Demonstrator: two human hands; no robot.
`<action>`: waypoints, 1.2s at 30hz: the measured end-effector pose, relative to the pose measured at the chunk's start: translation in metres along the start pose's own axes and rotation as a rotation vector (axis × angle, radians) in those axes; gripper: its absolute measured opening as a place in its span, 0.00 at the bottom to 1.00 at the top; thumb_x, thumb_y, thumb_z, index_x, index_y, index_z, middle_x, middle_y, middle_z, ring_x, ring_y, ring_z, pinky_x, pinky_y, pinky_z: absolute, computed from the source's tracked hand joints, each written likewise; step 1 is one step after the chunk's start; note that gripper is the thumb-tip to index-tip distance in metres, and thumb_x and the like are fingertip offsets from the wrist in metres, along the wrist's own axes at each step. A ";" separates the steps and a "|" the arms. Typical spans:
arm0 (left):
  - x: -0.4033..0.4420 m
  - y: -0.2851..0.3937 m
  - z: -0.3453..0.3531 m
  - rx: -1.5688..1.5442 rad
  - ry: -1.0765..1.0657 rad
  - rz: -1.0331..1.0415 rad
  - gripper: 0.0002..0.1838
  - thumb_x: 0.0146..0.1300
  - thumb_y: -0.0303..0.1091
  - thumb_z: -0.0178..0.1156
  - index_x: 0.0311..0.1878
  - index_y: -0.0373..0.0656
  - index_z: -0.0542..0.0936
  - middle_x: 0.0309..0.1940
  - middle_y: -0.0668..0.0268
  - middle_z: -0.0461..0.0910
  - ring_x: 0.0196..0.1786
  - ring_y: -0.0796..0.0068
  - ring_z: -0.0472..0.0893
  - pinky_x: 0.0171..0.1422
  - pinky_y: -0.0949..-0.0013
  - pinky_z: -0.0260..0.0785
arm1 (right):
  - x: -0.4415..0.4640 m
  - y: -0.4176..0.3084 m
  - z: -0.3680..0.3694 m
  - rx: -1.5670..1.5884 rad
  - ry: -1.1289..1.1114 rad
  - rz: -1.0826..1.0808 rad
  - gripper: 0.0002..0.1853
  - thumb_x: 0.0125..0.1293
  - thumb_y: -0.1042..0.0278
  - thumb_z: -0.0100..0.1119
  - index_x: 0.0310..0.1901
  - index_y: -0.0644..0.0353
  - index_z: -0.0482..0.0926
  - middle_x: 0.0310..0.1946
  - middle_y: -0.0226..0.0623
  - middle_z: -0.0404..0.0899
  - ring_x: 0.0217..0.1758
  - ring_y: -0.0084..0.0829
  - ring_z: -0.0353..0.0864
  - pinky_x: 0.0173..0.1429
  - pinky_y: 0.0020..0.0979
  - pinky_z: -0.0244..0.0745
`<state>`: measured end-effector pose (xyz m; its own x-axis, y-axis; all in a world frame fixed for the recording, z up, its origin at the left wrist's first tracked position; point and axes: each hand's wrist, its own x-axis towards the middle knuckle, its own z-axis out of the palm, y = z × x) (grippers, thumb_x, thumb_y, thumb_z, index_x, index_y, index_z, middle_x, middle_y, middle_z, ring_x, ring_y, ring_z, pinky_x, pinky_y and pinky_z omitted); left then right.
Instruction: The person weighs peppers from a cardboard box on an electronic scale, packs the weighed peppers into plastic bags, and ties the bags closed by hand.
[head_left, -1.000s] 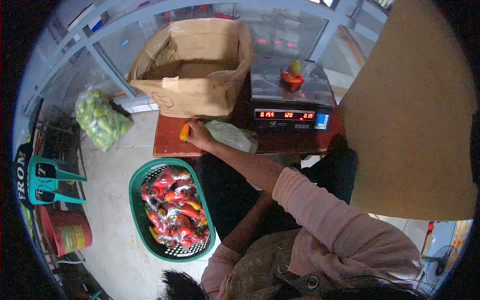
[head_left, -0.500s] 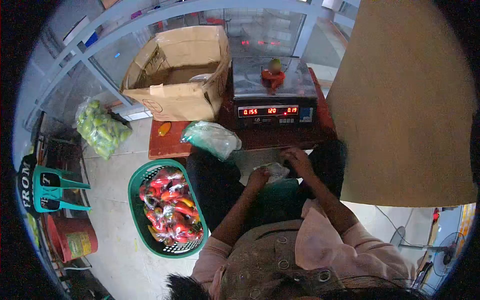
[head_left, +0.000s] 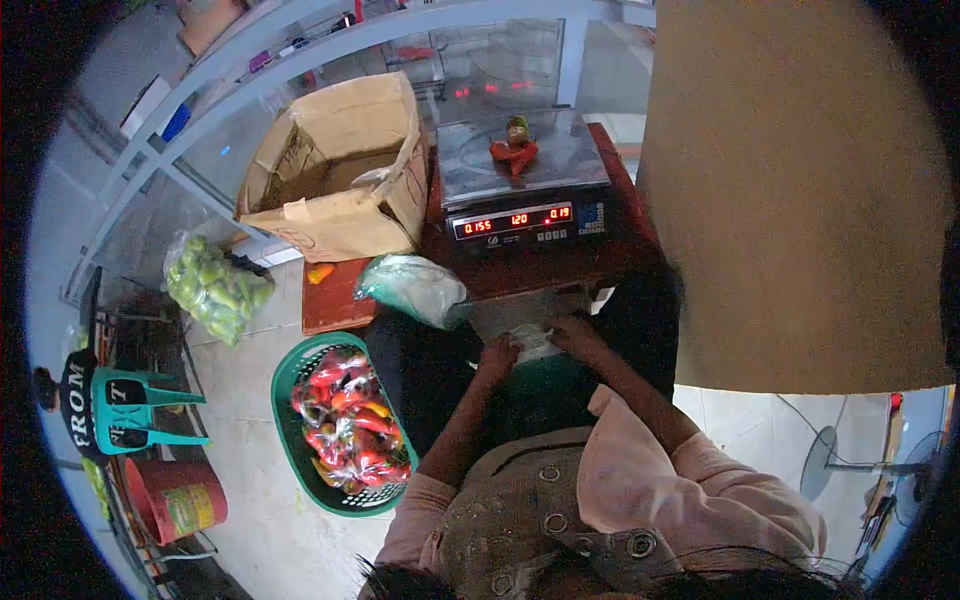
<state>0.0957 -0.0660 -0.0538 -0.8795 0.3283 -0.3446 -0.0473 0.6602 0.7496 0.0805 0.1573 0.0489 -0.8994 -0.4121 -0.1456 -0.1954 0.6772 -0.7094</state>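
A clear plastic bag [head_left: 533, 344] is held low over my lap between both hands. My left hand [head_left: 499, 356] is closed on its left side. My right hand [head_left: 574, 336] has its fingers pressed together at the bag's right edge. In front of me a digital scale [head_left: 525, 220] carries a few red peppers [head_left: 515, 152] on its metal plate, one partly green. Its red display is lit. Nearer, a bundle of white and green plastic bags [head_left: 412, 290] lies at the table edge by my left knee.
An open cardboard box [head_left: 345, 225] stands left of the scale, with an orange pepper [head_left: 320, 272] nearby. A green basket [head_left: 283, 425] holds several bagged peppers. A bag of green peppers [head_left: 218, 290] lies on the floor. A large brown panel [head_left: 800, 200] rises at right.
My right hand has come down and left onto the bag, which is now stretched between both hands. The view has tilted slightly; the peppers stay on the scale.
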 end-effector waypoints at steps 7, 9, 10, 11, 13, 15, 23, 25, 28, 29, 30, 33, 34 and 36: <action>-0.002 0.015 -0.012 -0.051 0.010 -0.012 0.20 0.57 0.44 0.56 0.46 0.38 0.71 0.25 0.55 0.77 0.32 0.60 0.78 0.37 0.58 0.69 | 0.006 0.017 0.011 -0.055 -0.056 -0.057 0.17 0.59 0.58 0.58 0.47 0.57 0.75 0.38 0.46 0.78 0.43 0.40 0.78 0.47 0.40 0.72; -0.005 0.021 -0.017 0.016 0.007 0.033 0.19 0.57 0.44 0.55 0.42 0.38 0.71 0.24 0.56 0.76 0.30 0.61 0.78 0.36 0.59 0.68 | 0.005 0.013 0.011 -0.059 -0.078 0.026 0.17 0.59 0.59 0.58 0.48 0.56 0.75 0.38 0.46 0.78 0.43 0.40 0.78 0.48 0.40 0.72; -0.007 0.023 -0.018 0.037 0.012 0.053 0.18 0.57 0.44 0.55 0.40 0.37 0.72 0.23 0.57 0.76 0.30 0.61 0.78 0.36 0.59 0.68 | 0.005 0.010 0.010 -0.062 -0.089 0.068 0.17 0.59 0.59 0.58 0.48 0.56 0.74 0.38 0.46 0.78 0.43 0.41 0.78 0.48 0.40 0.72; -0.009 0.025 -0.019 0.035 0.030 0.068 0.18 0.57 0.45 0.55 0.39 0.38 0.72 0.23 0.57 0.76 0.29 0.62 0.78 0.36 0.60 0.68 | 0.005 0.008 0.009 -0.098 -0.092 0.056 0.17 0.58 0.60 0.58 0.48 0.57 0.75 0.38 0.46 0.78 0.43 0.41 0.78 0.48 0.40 0.72; -0.012 0.025 -0.018 0.001 0.079 0.135 0.17 0.58 0.45 0.54 0.37 0.38 0.73 0.23 0.57 0.76 0.29 0.62 0.78 0.36 0.60 0.68 | 0.003 -0.006 -0.001 -0.171 -0.098 0.032 0.15 0.58 0.64 0.58 0.47 0.57 0.75 0.38 0.45 0.78 0.43 0.41 0.78 0.48 0.39 0.72; -0.013 0.026 -0.017 -0.060 0.139 0.242 0.17 0.58 0.46 0.54 0.35 0.38 0.74 0.23 0.57 0.76 0.29 0.61 0.78 0.37 0.60 0.68 | 0.005 -0.003 -0.001 -0.124 -0.068 -0.007 0.14 0.57 0.67 0.58 0.46 0.59 0.76 0.38 0.45 0.78 0.43 0.40 0.78 0.49 0.38 0.71; -0.022 0.058 -0.031 -0.090 0.085 -0.021 0.16 0.60 0.46 0.51 0.37 0.42 0.76 0.24 0.57 0.77 0.31 0.60 0.78 0.38 0.60 0.69 | 0.034 -0.041 -0.056 0.230 0.450 -0.080 0.11 0.58 0.72 0.55 0.42 0.63 0.77 0.36 0.40 0.78 0.40 0.33 0.77 0.48 0.32 0.70; -0.023 0.063 -0.033 -0.161 0.040 -0.096 0.16 0.60 0.46 0.51 0.38 0.42 0.76 0.24 0.57 0.77 0.31 0.59 0.79 0.39 0.59 0.69 | 0.051 -0.060 -0.082 0.292 0.616 -0.175 0.09 0.59 0.71 0.55 0.41 0.64 0.77 0.34 0.39 0.77 0.39 0.33 0.77 0.47 0.32 0.70; -0.021 0.056 -0.031 -0.143 0.052 0.069 0.17 0.61 0.46 0.51 0.38 0.40 0.75 0.25 0.57 0.77 0.31 0.60 0.79 0.38 0.59 0.68 | 0.112 -0.041 -0.096 0.054 0.857 -0.155 0.07 0.60 0.72 0.54 0.38 0.64 0.76 0.33 0.39 0.77 0.38 0.32 0.77 0.44 0.33 0.71; -0.009 0.029 -0.016 -0.090 0.065 0.201 0.17 0.61 0.46 0.51 0.38 0.39 0.75 0.24 0.56 0.77 0.30 0.61 0.79 0.37 0.60 0.68 | 0.126 -0.048 -0.109 -0.012 0.926 -0.190 0.07 0.61 0.72 0.53 0.39 0.64 0.75 0.31 0.39 0.76 0.37 0.33 0.77 0.42 0.33 0.71; -0.002 0.014 -0.006 -0.041 0.127 0.305 0.17 0.61 0.46 0.51 0.38 0.39 0.74 0.24 0.57 0.77 0.30 0.62 0.78 0.36 0.60 0.68 | 0.144 -0.046 -0.115 -0.022 0.968 -0.203 0.08 0.60 0.73 0.53 0.41 0.64 0.74 0.33 0.41 0.75 0.37 0.35 0.76 0.41 0.34 0.71; 0.013 -0.010 0.016 0.115 0.431 0.544 0.18 0.61 0.46 0.53 0.37 0.38 0.73 0.22 0.58 0.76 0.26 0.66 0.77 0.32 0.61 0.67 | 0.201 -0.033 -0.128 0.499 0.983 -0.364 0.13 0.57 0.74 0.55 0.45 0.62 0.72 0.37 0.45 0.73 0.40 0.41 0.74 0.42 0.38 0.71; 0.004 0.007 0.003 -0.021 0.279 0.333 0.18 0.61 0.46 0.53 0.38 0.37 0.73 0.23 0.57 0.76 0.26 0.65 0.78 0.32 0.61 0.67 | 0.213 -0.033 -0.132 0.461 0.998 -0.393 0.15 0.56 0.73 0.56 0.46 0.62 0.72 0.38 0.45 0.73 0.41 0.42 0.74 0.43 0.39 0.70; -0.023 0.061 -0.035 -0.291 -0.028 -0.090 0.18 0.60 0.46 0.54 0.38 0.37 0.72 0.25 0.55 0.76 0.27 0.63 0.78 0.31 0.60 0.67 | 0.228 -0.042 -0.145 0.080 1.055 -0.402 0.18 0.54 0.72 0.58 0.48 0.61 0.72 0.42 0.46 0.72 0.44 0.43 0.72 0.45 0.40 0.69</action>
<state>0.0965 -0.0566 0.0200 -0.8524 0.2987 -0.4292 -0.2613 0.4677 0.8444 -0.1732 0.1231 0.1453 -0.6649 0.1543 0.7309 -0.5536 0.5551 -0.6208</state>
